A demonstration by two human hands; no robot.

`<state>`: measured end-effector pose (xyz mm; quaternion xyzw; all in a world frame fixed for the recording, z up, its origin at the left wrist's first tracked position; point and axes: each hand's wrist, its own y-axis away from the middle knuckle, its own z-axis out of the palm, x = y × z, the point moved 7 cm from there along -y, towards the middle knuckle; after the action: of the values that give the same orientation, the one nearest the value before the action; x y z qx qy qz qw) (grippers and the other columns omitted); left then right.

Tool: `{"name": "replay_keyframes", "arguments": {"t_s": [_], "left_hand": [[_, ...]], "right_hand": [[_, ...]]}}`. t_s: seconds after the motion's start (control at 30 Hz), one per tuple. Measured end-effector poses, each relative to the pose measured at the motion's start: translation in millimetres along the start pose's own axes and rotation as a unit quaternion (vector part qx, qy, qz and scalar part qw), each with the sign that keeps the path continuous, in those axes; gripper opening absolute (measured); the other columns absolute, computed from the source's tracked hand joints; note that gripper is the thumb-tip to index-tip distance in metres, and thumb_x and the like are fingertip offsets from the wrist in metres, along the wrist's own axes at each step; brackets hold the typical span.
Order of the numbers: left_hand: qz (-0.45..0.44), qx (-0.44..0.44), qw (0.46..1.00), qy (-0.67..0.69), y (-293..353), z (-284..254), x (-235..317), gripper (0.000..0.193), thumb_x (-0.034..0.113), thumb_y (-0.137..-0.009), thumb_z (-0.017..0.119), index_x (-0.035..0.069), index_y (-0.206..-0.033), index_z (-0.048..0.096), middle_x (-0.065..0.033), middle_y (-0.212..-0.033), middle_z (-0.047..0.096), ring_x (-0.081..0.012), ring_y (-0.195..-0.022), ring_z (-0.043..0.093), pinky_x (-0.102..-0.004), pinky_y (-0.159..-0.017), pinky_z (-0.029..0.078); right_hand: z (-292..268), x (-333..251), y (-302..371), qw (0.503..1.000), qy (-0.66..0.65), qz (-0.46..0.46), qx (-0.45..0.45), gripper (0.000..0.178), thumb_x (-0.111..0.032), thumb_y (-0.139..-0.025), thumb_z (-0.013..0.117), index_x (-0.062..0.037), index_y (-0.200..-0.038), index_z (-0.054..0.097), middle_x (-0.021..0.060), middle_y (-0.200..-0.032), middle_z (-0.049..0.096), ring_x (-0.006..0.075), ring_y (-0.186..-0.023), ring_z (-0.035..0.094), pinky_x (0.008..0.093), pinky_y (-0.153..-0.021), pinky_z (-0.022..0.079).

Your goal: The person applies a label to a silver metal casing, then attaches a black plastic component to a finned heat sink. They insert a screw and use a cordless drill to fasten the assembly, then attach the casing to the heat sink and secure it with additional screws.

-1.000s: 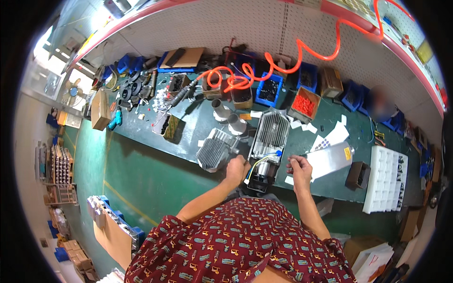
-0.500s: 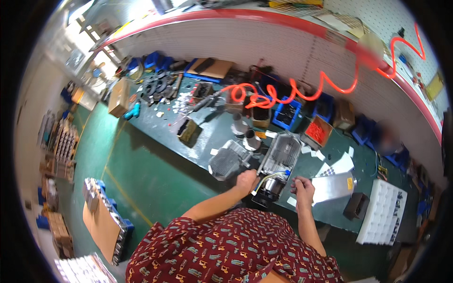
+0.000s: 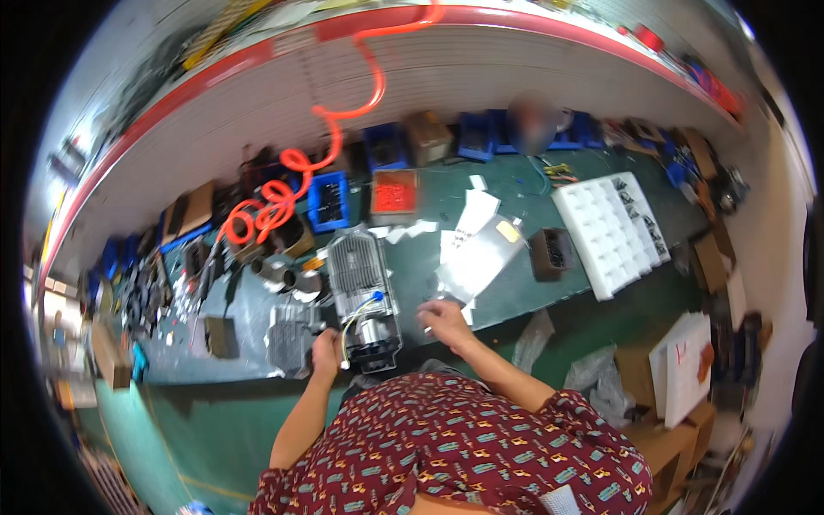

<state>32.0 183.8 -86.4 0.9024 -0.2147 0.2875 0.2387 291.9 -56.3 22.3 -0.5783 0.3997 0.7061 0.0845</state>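
Head view: two finned castings [image 3: 354, 268], left hand [image 3: 325, 352] curled between; right hand [image 3: 445, 321] half-curled near one silver panel [image 3: 482, 263]; cannot tell either grip.

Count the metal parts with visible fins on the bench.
2: the larger finned part lies ahead and right of the left hand, the smaller finned part left of it. Others may be hidden.

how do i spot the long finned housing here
On the green workbench, find the near edge between the left hand and right hand. The long finned housing stands out from the shorter finned piece on its left by its blue fitting.
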Motion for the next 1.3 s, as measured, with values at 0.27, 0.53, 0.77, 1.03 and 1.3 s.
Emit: {"name": "replay_keyframes", "arguments": {"t_s": [0.27,0.53,0.77,1.03,1.3], "left_hand": [[0.086,0.08,0.981,0.157,22,-73,15,0.032,0.02,-0.099,0.065,-0.001,-0.075,0.059,-0.0079,-0.066,0.06,-0.013,-0.062,0.053,-0.0334,-0.057,0.043],[0.254,0.075,0.935,0.237,-17,-143,228,0.029,0.016,-0.102,0.061,0.001,-0.078,0.055,0.0012,-0.065,0.05,-0.006,-0.061,0.044,-0.0271,-0.055,0.034],[0.318,-0.117,0.903,0.266,18,-62,338,0.022,0.013,-0.1,0.064,0.005,-0.08,0.059,0.0042,-0.069,0.053,-0.0035,-0.063,0.043,-0.0237,-0.056,0.034],[0.242,-0.181,0.936,0.179,52,45,365,0.018,0.012,-0.097,0.067,0.0,-0.085,0.064,0.0016,-0.074,0.061,-0.0052,-0.067,0.052,-0.0236,-0.06,0.041],[0.131,-0.252,0.951,0.122,88,194,457,0.012,0.009,-0.097,0.067,-0.001,-0.09,0.068,0.0009,-0.075,0.064,-0.0047,-0.063,0.053,-0.0224,-0.055,0.041]], "right_hand": [[-39,72,20,0.994,0.11,0.003,0.023,0.03,-0.021,-0.091,0.068,0.0026,-0.109,0.071,0.0075,-0.08,0.071,0.0129,-0.063,0.065,0.03,-0.058,0.055],[-109,70,88,0.973,0.086,-0.016,0.216,0.032,-0.021,-0.09,0.068,0.002,-0.111,0.072,0.0101,-0.084,0.074,0.0154,-0.069,0.07,0.0297,-0.058,0.057],[-231,41,126,0.885,0.191,-0.153,0.396,0.027,-0.015,-0.086,0.07,0.0025,-0.106,0.074,0.009,-0.081,0.073,0.0149,-0.068,0.069,0.032,-0.06,0.057],[-488,15,48,0.878,-0.042,-0.022,0.476,0.043,-0.013,-0.087,0.069,0.0051,-0.126,0.066,0.0122,-0.104,0.072,0.019,-0.082,0.069,0.033,-0.063,0.059],[-753,8,-82,0.822,-0.252,-0.071,0.505,0.071,-0.005,-0.088,0.069,0.0001,-0.153,0.04,0.0187,-0.148,0.052,0.0307,-0.121,0.06,0.0455,-0.091,0.059]]}}
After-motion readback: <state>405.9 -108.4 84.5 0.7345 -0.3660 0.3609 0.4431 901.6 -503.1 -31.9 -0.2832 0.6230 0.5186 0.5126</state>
